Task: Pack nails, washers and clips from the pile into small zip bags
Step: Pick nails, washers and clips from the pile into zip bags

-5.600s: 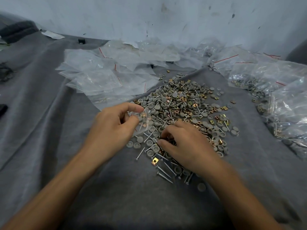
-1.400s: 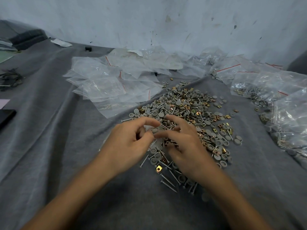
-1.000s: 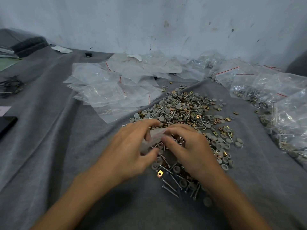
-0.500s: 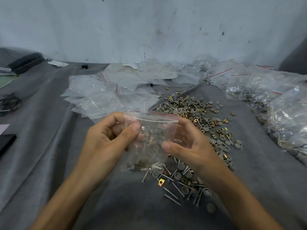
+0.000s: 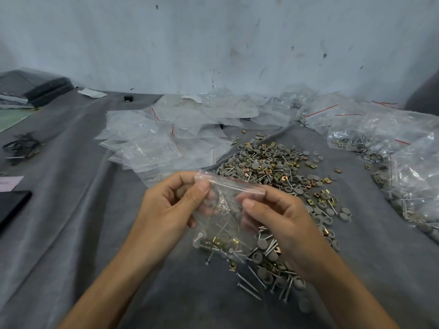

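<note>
Zip bag [image 5: 223, 210]: lifted off the pile [image 5: 268, 167] since a second ago, now hanging above its near edge, nails [image 5: 210, 246] and clips [image 5: 217, 239] inside
Left hand [image 5: 171, 210]: pinches the bag's top left corner
Right hand [image 5: 280, 217]: pinches its top right
Cloth [image 5: 71, 210]: grey, empty bags [image 5: 147, 148] behind

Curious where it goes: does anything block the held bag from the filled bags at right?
Nothing visible: left hand and right hand hold the bag aloft, above the loose pile lying before the filled bags.
</note>
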`<act>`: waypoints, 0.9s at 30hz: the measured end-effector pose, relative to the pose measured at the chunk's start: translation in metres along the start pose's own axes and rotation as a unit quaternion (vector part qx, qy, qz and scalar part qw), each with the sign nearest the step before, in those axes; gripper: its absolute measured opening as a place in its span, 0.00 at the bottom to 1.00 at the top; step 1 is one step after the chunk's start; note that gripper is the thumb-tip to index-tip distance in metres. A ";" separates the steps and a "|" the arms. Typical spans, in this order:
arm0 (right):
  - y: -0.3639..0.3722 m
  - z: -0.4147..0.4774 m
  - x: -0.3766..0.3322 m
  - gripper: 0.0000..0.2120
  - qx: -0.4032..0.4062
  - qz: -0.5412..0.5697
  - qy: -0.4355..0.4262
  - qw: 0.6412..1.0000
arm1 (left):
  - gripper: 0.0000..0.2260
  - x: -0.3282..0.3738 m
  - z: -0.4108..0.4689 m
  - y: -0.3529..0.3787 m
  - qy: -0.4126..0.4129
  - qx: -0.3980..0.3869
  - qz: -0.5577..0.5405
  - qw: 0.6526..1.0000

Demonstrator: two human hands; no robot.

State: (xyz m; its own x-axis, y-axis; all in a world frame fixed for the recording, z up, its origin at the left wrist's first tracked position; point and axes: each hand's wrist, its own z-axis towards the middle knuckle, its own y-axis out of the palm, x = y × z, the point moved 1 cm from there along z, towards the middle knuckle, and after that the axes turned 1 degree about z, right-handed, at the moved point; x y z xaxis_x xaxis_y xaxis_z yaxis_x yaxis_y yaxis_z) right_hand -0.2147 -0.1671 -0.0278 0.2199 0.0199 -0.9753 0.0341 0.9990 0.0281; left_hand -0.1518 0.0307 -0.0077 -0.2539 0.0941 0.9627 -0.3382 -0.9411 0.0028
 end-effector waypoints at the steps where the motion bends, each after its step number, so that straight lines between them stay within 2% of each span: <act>1: 0.000 0.000 -0.001 0.09 0.002 0.000 0.000 1.000 | 0.07 0.000 0.000 0.000 0.003 0.003 0.002 1.000; 5: -0.001 -0.003 -0.010 0.13 -0.008 -0.013 0.001 1.000 | 0.08 0.002 -0.001 0.002 0.027 0.028 0.006 0.999; 8: -0.001 -0.003 -0.015 0.16 -0.004 -0.015 -0.005 1.000 | 0.08 0.003 -0.005 0.008 0.073 0.018 0.033 0.997; 11: 0.003 -0.005 -0.019 0.14 -0.020 -0.031 -0.017 0.999 | 0.05 0.001 -0.009 0.017 0.087 -0.021 0.034 0.995; 14: 0.005 -0.007 -0.020 0.09 -0.024 -0.047 -0.035 0.998 | 0.06 -0.005 -0.010 0.022 0.082 -0.044 0.048 0.995; 19: 0.002 -0.006 -0.019 0.07 0.004 -0.071 -0.032 0.997 | 0.05 -0.007 -0.006 0.018 0.071 -0.042 0.033 0.996; 22: 0.001 -0.005 -0.017 0.04 0.009 -0.091 -0.035 0.995 | 0.09 -0.007 -0.005 0.014 0.068 -0.029 0.050 0.996; 27: 0.001 -0.006 -0.018 0.07 0.000 -0.103 -0.037 0.994 | 0.06 -0.007 -0.004 0.012 0.084 0.010 0.075 0.994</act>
State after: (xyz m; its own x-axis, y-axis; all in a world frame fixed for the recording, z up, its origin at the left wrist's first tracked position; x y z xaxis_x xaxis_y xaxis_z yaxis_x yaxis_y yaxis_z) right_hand -0.2248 -0.1659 -0.0116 0.2796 -0.1886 -0.9414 0.0864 0.9815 -0.1710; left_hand -0.1582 0.0200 -0.0158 -0.4477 0.0035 0.8942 -0.2681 -0.9545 -0.1305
